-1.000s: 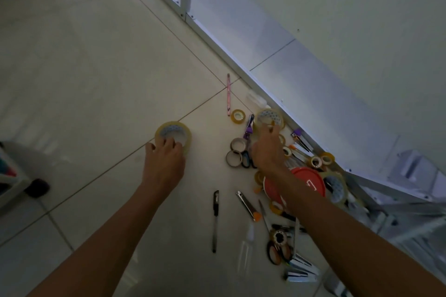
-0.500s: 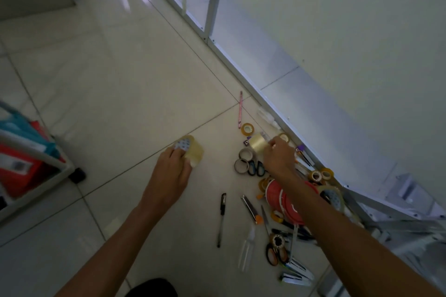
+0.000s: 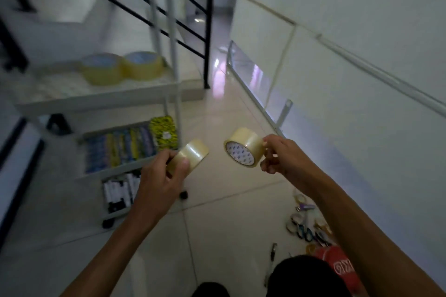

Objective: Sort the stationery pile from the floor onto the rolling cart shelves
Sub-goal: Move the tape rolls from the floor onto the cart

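Both hands raised off the floor, left hand [image 3: 159, 176] and right hand [image 3: 281, 154] each gripping tape.

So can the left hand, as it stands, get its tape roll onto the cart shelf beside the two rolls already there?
Probably yes. The left hand holds its tape roll below the cart shelf; nothing visible blocks the open space left of the two rolls.

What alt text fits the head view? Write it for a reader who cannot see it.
Each hand holds a roll of clear packing tape above a tiled floor: left hand with one roll, right hand with another roll. A white rolling cart already carries two similar rolls; the stationery pile lies lower right.
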